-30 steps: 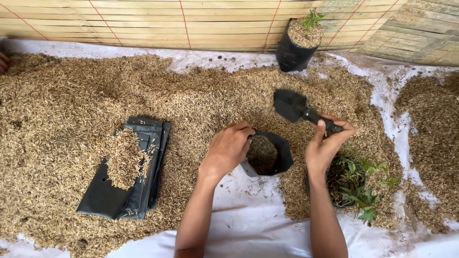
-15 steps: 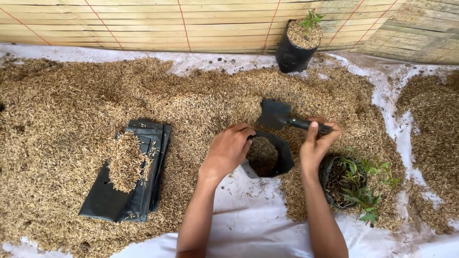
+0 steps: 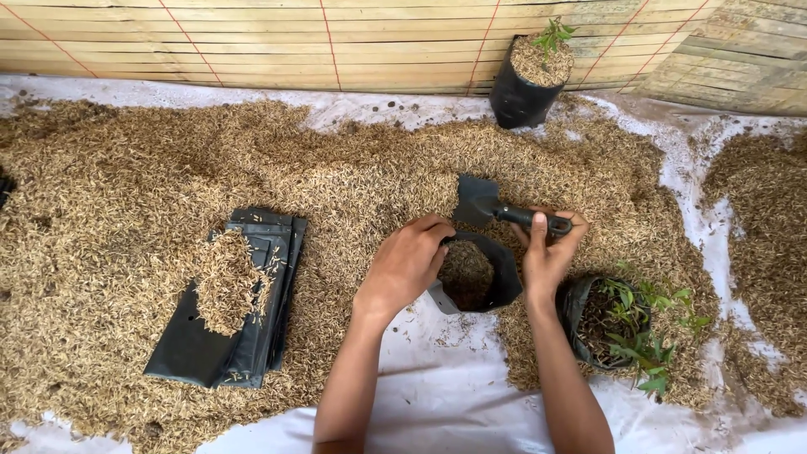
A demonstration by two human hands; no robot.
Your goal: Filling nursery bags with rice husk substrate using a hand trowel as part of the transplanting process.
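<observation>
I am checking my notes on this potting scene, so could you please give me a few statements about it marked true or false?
1. The right hand holds a small black trowel. True.
2. The left hand rests on the stack of flat black bags. False: it grips the rim of the open black bag between the two hands; the stack lies apart, with a heap of husks on it.
3. The open black bag is partly filled with husks. True.
4. The filled bag with a seedling lies on its side. False: it stands upright by the bamboo wall.
5. A bag of green seedlings sits beside the right forearm. True.
</observation>
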